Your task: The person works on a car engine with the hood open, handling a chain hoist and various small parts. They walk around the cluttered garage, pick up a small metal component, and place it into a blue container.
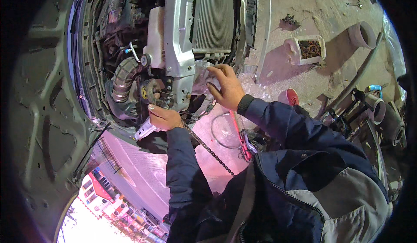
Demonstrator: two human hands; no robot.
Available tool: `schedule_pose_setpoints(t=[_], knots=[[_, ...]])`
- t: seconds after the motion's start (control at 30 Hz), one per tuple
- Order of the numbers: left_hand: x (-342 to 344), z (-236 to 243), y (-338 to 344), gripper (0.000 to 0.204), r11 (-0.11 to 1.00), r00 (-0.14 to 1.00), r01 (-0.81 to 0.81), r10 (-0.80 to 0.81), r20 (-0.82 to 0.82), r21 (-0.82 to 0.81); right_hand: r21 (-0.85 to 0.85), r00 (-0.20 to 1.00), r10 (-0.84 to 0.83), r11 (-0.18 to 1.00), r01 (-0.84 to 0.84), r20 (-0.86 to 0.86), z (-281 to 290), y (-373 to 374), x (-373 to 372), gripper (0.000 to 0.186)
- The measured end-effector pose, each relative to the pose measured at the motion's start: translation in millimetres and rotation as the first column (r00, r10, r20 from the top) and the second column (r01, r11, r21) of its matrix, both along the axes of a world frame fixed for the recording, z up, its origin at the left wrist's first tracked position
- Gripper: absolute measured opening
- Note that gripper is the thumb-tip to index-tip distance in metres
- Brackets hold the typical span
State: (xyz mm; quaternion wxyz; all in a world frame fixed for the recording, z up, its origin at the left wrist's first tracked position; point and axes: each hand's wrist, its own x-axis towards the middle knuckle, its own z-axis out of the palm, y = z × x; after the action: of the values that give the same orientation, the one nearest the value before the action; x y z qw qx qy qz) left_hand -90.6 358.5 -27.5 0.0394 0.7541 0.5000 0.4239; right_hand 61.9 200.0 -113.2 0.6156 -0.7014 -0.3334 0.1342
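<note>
Beneath me is the front of a car with its hood raised. My right hand [228, 88] is curled, thumb and fingers around the edge of a clear plastic piece [200, 74] beside the silver front crossmember [178, 39]. Lower left, my left hand [165, 118] is closed at the crossmember's near end, thumb on top; what its fingers hold, if anything, is hidden. Just above it sits a round part with a yellow mark [144, 92]. A whitish reservoir [155, 34] with a dark cap and a ribbed black air hose [123, 79] are nearby.
The radiator [213, 19] is upper centre, the hood [43, 95] at left. A cut-open white canister [308, 50] holding small parts, a pipe piece [362, 35] and a red shoe [292, 97] are on the right-hand ground. A chain [213, 154] hangs below my hands, near a red tool [240, 134].
</note>
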Motion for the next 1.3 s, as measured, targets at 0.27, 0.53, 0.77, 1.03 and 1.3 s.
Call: schedule_pose_setpoints(t=[0.27,0.53,0.77,1.03,1.3], knots=[[-10.9,-11.6,7.2,0.045,0.997,0.998,0.000,0.005,0.070,-0.072,0.017,0.981,0.164,0.986,-0.167,0.103,23.0,1.7,10.2,0.071],[-5.2,6.5,4.5,0.026,0.960,0.961,0.272,-0.268,0.068,-0.072,-0.211,0.873,0.382,0.920,-0.329,0.303,50.1,2.6,22.7,0.078],[0.0,19.5,2.6,0.024,0.970,0.972,0.235,-0.236,-0.011,-0.057,-0.309,0.761,0.527,0.847,-0.433,0.378,57.2,4.3,50.6,0.072],[10.1,29.4,-0.4,0.020,0.971,0.967,0.238,-0.239,0.088,0.020,-0.360,0.680,0.613,0.789,-0.498,0.402,61.6,12.1,58.6,0.072],[8.8,50.3,-14.0,0.021,0.993,0.972,-0.037,0.009,-0.236,-0.115,-0.427,0.579,0.716,0.698,-0.575,0.389,108.0,22.2,85.7,0.047]])
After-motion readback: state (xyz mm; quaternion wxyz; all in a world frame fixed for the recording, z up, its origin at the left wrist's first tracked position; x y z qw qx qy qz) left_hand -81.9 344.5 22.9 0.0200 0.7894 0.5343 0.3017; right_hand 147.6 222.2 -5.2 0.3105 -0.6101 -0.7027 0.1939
